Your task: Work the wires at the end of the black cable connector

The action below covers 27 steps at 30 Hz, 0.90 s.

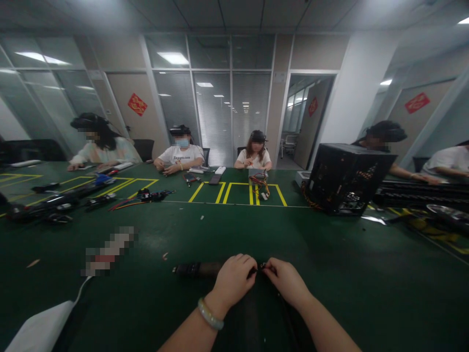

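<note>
In the head view, my left hand (236, 274) curls round one end of a long dark cylindrical tool (205, 269), which lies level just over or on the green table. Its narrow, light-coloured tip points left; its exact kind is unclear. Close by on the right, my right hand (284, 278) pinches a small cord end (263, 265) with a shiny bit showing at the fingertips. A thin dark cord (284, 305) runs down below that hand. The two hands' fingertips are a short gap apart. The left fingers hide the tool's right end.
The green table (154, 303) carries a white box (44, 325) with a cable to a blurred-out item (108, 252). Cable bundles (146, 195) lie at the left, a black computer case (348, 178) stands at the right. Several people sit across the table.
</note>
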Available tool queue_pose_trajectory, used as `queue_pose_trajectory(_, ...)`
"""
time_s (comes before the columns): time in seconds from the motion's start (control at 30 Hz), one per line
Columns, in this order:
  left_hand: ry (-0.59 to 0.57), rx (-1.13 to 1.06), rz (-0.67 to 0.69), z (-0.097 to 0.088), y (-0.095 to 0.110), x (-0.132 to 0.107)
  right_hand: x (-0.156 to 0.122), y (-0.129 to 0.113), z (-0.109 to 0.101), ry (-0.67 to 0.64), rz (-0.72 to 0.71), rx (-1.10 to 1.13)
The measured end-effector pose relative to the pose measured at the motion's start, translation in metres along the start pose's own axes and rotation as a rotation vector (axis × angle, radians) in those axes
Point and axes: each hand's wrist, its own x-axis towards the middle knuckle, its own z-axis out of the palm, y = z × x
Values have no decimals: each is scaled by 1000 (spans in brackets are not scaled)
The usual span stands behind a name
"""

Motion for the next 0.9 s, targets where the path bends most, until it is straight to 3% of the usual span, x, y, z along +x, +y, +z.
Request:
queue_pose_trajectory(0.7,58,-40,21,4,0,0,-2,-5,18,77,-14,-178)
queue_pose_trajectory(0.9,27,-37,14,2,-1,0,-1,-3,17,75,-25,-93)
